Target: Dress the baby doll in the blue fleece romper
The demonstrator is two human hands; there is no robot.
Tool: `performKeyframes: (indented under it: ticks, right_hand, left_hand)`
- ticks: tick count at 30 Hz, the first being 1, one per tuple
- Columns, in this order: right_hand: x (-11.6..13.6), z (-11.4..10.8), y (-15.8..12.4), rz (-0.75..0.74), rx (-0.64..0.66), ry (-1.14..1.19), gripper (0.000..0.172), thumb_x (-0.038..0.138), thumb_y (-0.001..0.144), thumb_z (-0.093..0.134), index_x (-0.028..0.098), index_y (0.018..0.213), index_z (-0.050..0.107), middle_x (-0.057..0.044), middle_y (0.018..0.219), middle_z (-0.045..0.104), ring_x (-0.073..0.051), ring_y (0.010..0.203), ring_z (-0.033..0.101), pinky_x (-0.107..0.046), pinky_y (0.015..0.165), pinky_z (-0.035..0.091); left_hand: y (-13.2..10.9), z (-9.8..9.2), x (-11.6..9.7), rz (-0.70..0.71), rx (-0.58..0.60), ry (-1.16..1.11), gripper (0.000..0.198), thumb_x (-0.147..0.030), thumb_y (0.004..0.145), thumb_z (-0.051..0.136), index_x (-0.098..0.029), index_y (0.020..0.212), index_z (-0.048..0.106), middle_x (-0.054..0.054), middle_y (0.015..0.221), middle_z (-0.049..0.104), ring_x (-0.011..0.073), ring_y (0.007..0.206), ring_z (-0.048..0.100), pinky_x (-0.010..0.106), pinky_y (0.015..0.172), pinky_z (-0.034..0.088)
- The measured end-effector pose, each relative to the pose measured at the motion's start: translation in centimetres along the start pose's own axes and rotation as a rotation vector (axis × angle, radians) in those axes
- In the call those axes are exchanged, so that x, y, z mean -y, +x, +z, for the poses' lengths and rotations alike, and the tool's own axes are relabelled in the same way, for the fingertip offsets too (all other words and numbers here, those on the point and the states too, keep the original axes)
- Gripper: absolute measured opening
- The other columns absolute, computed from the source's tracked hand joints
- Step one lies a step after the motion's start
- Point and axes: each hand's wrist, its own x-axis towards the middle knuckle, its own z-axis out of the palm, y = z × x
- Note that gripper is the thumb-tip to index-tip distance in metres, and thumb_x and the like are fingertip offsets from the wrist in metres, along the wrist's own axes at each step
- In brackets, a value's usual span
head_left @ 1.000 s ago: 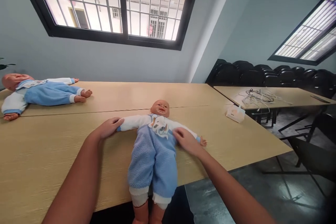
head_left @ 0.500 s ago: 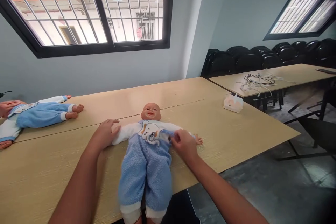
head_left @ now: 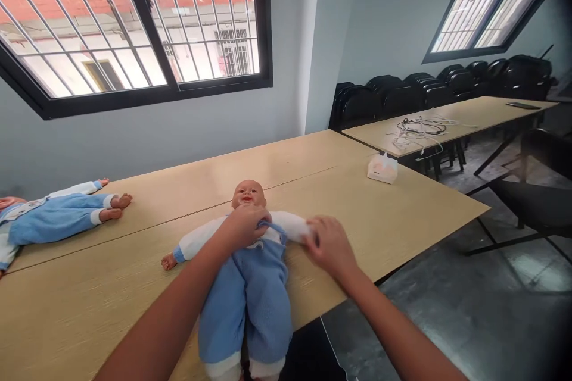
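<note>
our left hand (head_left: 248,223) has moved from arm to chest of the doll (head_left: 250,292), fingers pinching its blue strap (head_left: 273,228) — our right hand (head_left: 328,244) now wraps the far sleeve (head_left: 295,225) — doll flat on the bench (head_left: 379,214).

**Layout: tables and their contents**

- Near table (head_left: 357,214): fills the lower half of the frame.
- Doll (head_left: 245,286): on its back at lower centre, legs over the near edge.
- Left hand (head_left: 248,223): on the doll's chest.
- Right hand (head_left: 328,244): over the doll's arm, just right of the chest.
- Second doll (head_left: 58,217): at the left edge.
- Tissue box (head_left: 382,168): right of centre.
- Second table (head_left: 469,116): upper right, with cables (head_left: 415,131) on it and chairs (head_left: 402,95) behind.
</note>
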Motion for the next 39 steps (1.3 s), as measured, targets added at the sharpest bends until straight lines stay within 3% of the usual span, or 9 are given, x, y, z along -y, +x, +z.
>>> performKeyframes:
  ticks: [3, 8, 14, 18, 23, 28, 33, 37, 39]
  right_hand:
    - [-2.9, -0.5, -1.2, 0.168, 0.1, 0.001, 0.035, 0.042, 0.097, 0.063, 0.015, 0.119, 0.066, -0.017, 0.119, 0.068, -0.034, 0.111, 0.058, -0.046, 0.097, 0.044]
    - [-4.1, -0.3, -2.0, 0.313, 0.213, 0.284, 0.031, 0.044, 0.091, 0.069, 0.018, 0.106, 0.066, -0.009, 0.095, 0.07, -0.028, 0.09, 0.064, -0.04, 0.083, 0.049]
    - [-3.5, 0.5, 0.9, 0.512, -0.128, 0.713, 0.071, 0.044, 0.078, 0.082, 0.019, 0.137, 0.052, -0.015, 0.125, 0.067, -0.029, 0.113, 0.067, -0.047, 0.102, 0.051]
    - [-0.8, 1.0, 5.3, 0.456, -0.256, 0.987, 0.083, 0.041, 0.083, 0.08, 0.022, 0.153, 0.038, -0.018, 0.143, 0.06, -0.028, 0.126, 0.064, -0.045, 0.109, 0.049]
    - [3.8, 1.6, 10.1, 0.042, 0.04, 0.785, 0.045, 0.023, 0.089, 0.07, 0.024, 0.134, 0.064, -0.011, 0.135, 0.069, -0.026, 0.123, 0.063, -0.041, 0.108, 0.047]
    - [5.3, 2.0, 10.6, -0.274, 0.386, 0.768, 0.039, 0.009, 0.083, 0.062, 0.022, 0.118, 0.073, -0.006, 0.112, 0.076, -0.022, 0.103, 0.066, -0.034, 0.094, 0.049]
    - [4.7, 1.1, 9.6, -0.262, 0.508, 1.076, 0.044, 0.006, 0.076, 0.055, 0.023, 0.112, 0.074, -0.004, 0.109, 0.074, -0.021, 0.102, 0.065, -0.036, 0.093, 0.05]
    - [4.7, 1.1, 9.2, -0.094, 0.537, 1.334, 0.016, 0.028, 0.088, 0.064, 0.021, 0.099, 0.073, -0.006, 0.105, 0.072, -0.023, 0.104, 0.065, -0.04, 0.096, 0.051]
    - [5.0, 1.4, 8.9, 0.045, 0.567, 1.402, 0.025, 0.044, 0.093, 0.065, 0.02, 0.094, 0.072, -0.006, 0.098, 0.072, -0.023, 0.097, 0.066, -0.038, 0.091, 0.052]
  left_hand:
    - [-0.6, 0.1, 0.1, -0.054, -0.104, -0.002, 0.016, -0.016, 0.089, 0.065, -0.024, 0.101, 0.071, 0.003, 0.106, 0.077, 0.024, 0.102, 0.07, 0.035, 0.089, 0.052]
    - [-1.2, 0.6, -0.4, -0.182, -0.225, 0.01, 0.018, -0.021, 0.09, 0.065, -0.023, 0.108, 0.068, 0.007, 0.111, 0.077, 0.0277, 0.106, 0.07, 0.039, 0.089, 0.054]
    - [-2.6, 0.1, -0.1, -0.257, -0.129, -0.111, 0.021, -0.025, 0.085, 0.067, -0.026, 0.107, 0.069, 0.005, 0.105, 0.079, 0.0264, 0.095, 0.074, 0.035, 0.077, 0.054]
    - [-2.9, -0.6, 0.0, -0.222, -0.133, -0.137, 0.021, -0.02, 0.084, 0.065, -0.026, 0.104, 0.07, 0.003, 0.106, 0.079, 0.0255, 0.098, 0.073, 0.035, 0.08, 0.054]
    - [-3.3, -1.3, -0.4, -0.113, -0.235, -0.101, 0.019, -0.016, 0.085, 0.065, -0.026, 0.101, 0.071, 0.003, 0.107, 0.079, 0.0254, 0.103, 0.071, 0.04, 0.093, 0.053]
    - [-4.1, -2.1, -0.3, -0.105, -0.368, -0.119, 0.016, -0.016, 0.086, 0.068, -0.027, 0.097, 0.072, 0.001, 0.105, 0.079, 0.0239, 0.103, 0.071, 0.041, 0.097, 0.05]
    - [-3.7, -2.1, 0.3, -0.155, -0.346, -0.086, 0.016, -0.015, 0.086, 0.068, -0.026, 0.096, 0.071, 0.002, 0.101, 0.078, 0.0239, 0.1, 0.07, 0.039, 0.092, 0.051]
    - [-3.2, -1.0, 1.0, -0.063, -0.377, 0.08, 0.006, -0.021, 0.091, 0.069, -0.025, 0.095, 0.069, 0.004, 0.1, 0.077, 0.0247, 0.1, 0.068, 0.04, 0.095, 0.049]
    - [-3.3, -0.4, 1.0, -0.035, -0.423, 0.135, 0.005, -0.028, 0.094, 0.069, -0.024, 0.094, 0.066, 0.006, 0.101, 0.075, 0.0247, 0.1, 0.067, 0.039, 0.093, 0.049]
